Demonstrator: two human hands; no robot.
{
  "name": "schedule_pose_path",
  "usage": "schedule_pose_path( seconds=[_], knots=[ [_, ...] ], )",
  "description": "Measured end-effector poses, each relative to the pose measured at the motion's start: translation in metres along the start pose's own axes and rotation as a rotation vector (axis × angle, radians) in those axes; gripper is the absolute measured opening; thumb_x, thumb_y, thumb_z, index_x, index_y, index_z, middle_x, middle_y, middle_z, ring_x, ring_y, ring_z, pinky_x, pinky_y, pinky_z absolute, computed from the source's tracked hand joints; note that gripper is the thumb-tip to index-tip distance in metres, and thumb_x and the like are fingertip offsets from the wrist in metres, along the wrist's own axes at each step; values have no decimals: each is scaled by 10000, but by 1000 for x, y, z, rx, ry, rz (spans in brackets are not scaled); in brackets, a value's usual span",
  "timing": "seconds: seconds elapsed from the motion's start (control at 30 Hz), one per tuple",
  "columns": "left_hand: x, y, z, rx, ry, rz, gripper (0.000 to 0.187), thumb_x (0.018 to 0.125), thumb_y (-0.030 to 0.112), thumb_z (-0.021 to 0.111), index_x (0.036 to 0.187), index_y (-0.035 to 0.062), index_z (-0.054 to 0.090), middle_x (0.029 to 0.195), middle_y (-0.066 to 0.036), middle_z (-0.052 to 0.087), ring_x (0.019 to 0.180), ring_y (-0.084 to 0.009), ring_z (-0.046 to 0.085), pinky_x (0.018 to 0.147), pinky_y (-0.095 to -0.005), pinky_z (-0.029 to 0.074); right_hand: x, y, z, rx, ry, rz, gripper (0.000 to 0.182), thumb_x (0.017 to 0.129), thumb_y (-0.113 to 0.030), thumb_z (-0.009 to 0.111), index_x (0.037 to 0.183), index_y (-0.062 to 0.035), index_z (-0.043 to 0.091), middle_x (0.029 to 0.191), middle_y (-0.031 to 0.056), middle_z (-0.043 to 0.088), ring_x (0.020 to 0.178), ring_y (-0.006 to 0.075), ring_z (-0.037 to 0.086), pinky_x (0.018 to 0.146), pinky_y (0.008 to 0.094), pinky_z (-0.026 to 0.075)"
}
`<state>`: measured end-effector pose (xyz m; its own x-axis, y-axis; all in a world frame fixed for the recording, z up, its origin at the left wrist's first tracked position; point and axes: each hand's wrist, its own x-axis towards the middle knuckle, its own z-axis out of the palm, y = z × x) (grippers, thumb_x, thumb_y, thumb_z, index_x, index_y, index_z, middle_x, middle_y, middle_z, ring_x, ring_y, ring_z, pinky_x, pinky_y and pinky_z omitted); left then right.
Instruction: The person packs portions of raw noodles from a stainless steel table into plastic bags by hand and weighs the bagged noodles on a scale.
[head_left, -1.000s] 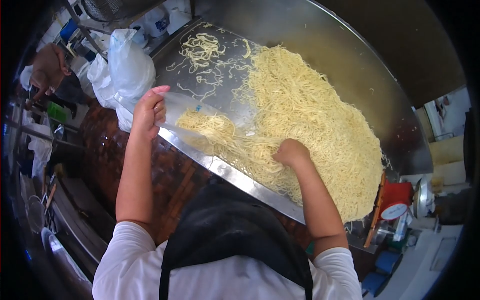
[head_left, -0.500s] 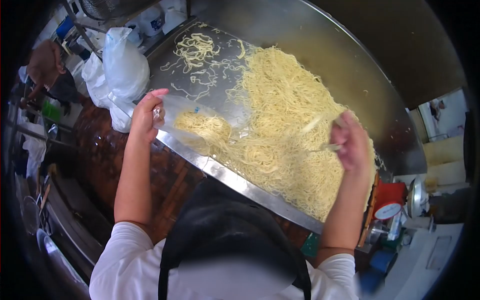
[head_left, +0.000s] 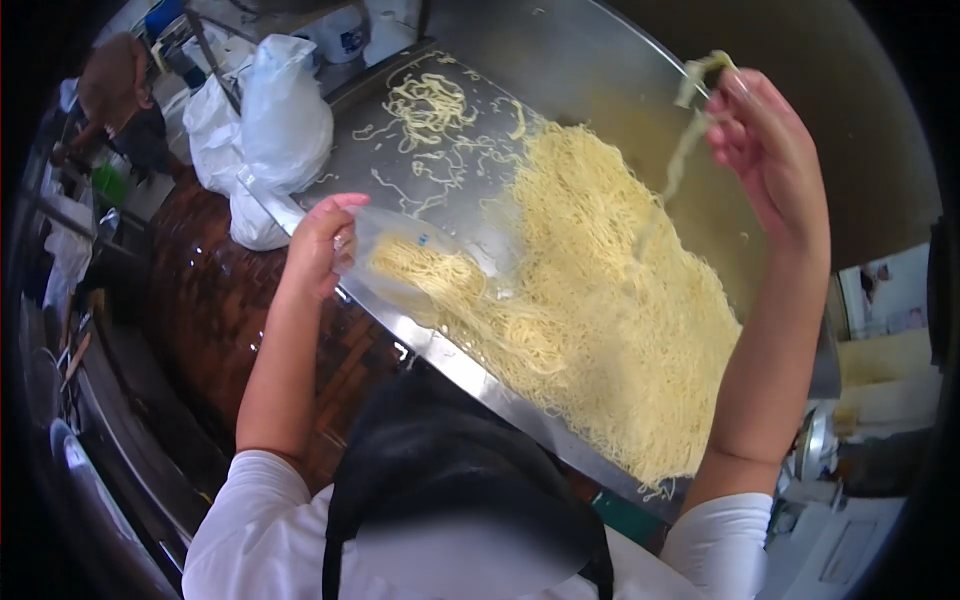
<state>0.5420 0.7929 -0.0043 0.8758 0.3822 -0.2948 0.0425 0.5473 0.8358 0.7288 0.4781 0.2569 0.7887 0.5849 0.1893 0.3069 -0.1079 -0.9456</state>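
Observation:
My left hand (head_left: 322, 245) is closed on the gathered end of a clear plastic bag (head_left: 372, 228) at the near edge of the metal table. Yellow noodles (head_left: 425, 268) lie inside the bag, and more trail from its mouth into a large noodle pile (head_left: 630, 300). My right hand (head_left: 765, 150) is raised over the far right side of the table. Its fingers pinch a few loose noodle strands (head_left: 708, 70), which dangle above the pile.
Scattered noodles (head_left: 430, 105) lie toward the back left of the metal table (head_left: 465, 365). White plastic bags (head_left: 285, 115) bulge beside its left corner. Another person (head_left: 120, 90) stands at the far left. A wet tiled floor (head_left: 220, 300) shows below.
My right hand has risen from the pile toward the far right, carrying a few strands. The left hand still grips the bag. The whole view has shifted slightly.

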Motion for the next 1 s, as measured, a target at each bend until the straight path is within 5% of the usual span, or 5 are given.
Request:
schedule_pose_path(
  seconds=[0.37,0.47,0.57,0.7,1.0],
  knots=[
    [-7,-13,-9,9,12,-8,216,827,73,540,1033,23,586,557,76,406,438,-28,312,421,-200,228,186,61,112,390,188,-177,196,868,-213,646,897,-31,582,824,73,642,752,174,651,621,277,521],
    [-13,-6,-12,200,-36,-5,275,808,91,565,1069,9,592,701,5,529,583,-86,481,547,-222,384,196,80,133,406,186,-88,187,857,-211,654,873,-35,591,833,81,644,753,186,655,629,280,529],
    [-11,11,1,896,66,638,438,796,131,604,1206,-6,533,1061,-128,582,980,-189,563,853,-312,442,182,72,146,396,164,-70,177,861,-213,648,871,-43,598,838,81,643,765,180,652,629,280,529],
    [11,21,105,487,-24,733,692,842,262,648,1389,-2,318,1399,-212,379,1310,-260,353,1064,-352,288,148,28,140,562,42,-106,170,895,-256,601,866,-96,552,801,38,615,725,135,624,640,253,519],
    [51,-20,205,-39,-573,-161,268,915,334,486,822,93,558,520,49,386,456,-69,391,419,-235,310,56,-53,34,414,352,-445,150,901,-239,585,855,-96,574,765,35,617,689,142,638,523,255,516]
  ],
)
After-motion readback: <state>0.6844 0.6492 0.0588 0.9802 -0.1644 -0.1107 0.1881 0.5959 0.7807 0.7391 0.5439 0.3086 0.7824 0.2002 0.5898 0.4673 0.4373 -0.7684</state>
